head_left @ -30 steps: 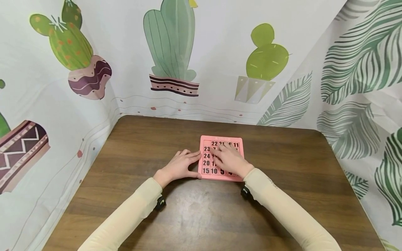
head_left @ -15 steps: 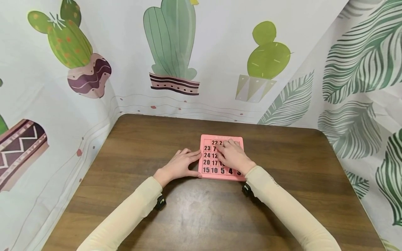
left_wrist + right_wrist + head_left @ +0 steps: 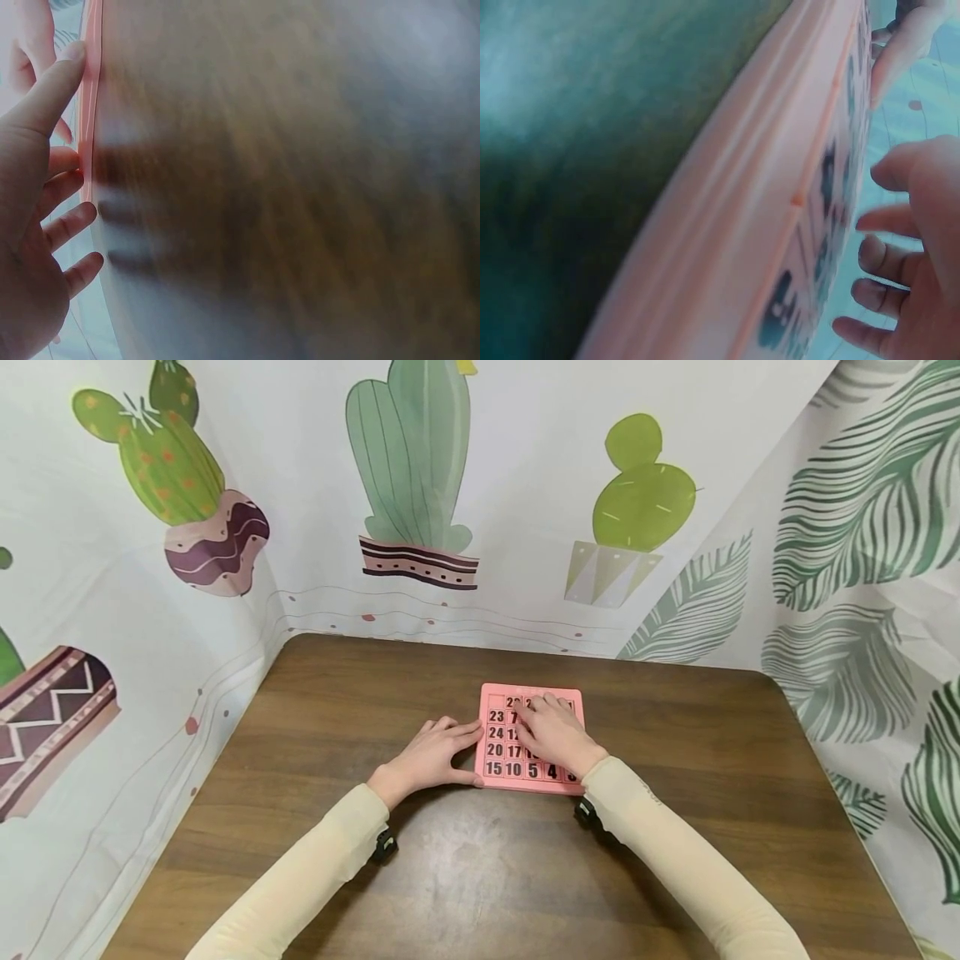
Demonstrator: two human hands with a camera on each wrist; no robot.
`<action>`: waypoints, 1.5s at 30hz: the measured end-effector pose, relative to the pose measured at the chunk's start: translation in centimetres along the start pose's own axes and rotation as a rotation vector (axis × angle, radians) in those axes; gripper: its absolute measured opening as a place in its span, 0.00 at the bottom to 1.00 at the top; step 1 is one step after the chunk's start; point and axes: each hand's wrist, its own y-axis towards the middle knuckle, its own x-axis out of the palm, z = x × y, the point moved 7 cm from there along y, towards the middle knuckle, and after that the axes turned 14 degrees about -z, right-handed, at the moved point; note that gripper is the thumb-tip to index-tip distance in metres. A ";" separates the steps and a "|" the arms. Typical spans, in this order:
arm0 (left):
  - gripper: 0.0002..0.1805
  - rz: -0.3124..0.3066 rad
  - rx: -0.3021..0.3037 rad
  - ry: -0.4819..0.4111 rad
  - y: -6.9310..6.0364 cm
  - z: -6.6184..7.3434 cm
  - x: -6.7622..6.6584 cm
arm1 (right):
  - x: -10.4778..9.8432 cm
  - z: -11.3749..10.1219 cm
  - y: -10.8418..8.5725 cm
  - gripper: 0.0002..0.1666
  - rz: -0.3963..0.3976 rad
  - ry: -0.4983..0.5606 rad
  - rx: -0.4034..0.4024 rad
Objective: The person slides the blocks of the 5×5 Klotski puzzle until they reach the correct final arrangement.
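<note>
A pink number sliding puzzle [image 3: 525,784] with black numerals lies flat on the table, an empty slot at its top left corner. My left hand [image 3: 427,756] touches its left edge with extended fingertips, the thumb at the lower left corner; in the left wrist view the thumb [image 3: 52,94] meets the pink side. Over the right part of the tiles is my right hand [image 3: 557,735], its fingers loosely bent and hiding several numbers. The right wrist view shows those fingers [image 3: 881,259] spread above the tiles; whether any fingertip touches is unclear.
The brown wooden table [image 3: 465,877] extends around the puzzle on all sides. Behind it hangs a white cloth [image 3: 517,527] printed with cacti and leaves. Each wrist carries a small black device, such as the left one [image 3: 385,845].
My right hand has shifted slightly right over the tiles, baring some middle numbers and covering the upper right ones. The left hand and puzzle stay in place.
</note>
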 end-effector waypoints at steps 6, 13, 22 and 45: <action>0.51 -0.001 -0.001 -0.006 -0.1 0.0 -0.1 | 0.2 0.0 0.3 0.27 0.004 -0.011 0.019; 0.51 0.006 -0.003 -0.015 0.0 0.0 0.0 | 0.3 -0.6 0.8 0.29 -0.027 -0.020 0.002; 0.50 0.008 -0.011 -0.011 0.1 -0.1 0.2 | 0.3 -1.6 1.5 0.29 -0.031 -0.029 -0.017; 0.53 -0.026 -0.034 -0.041 0.1 -0.4 0.4 | 0.5 3.0 -2.3 0.28 0.051 0.062 0.068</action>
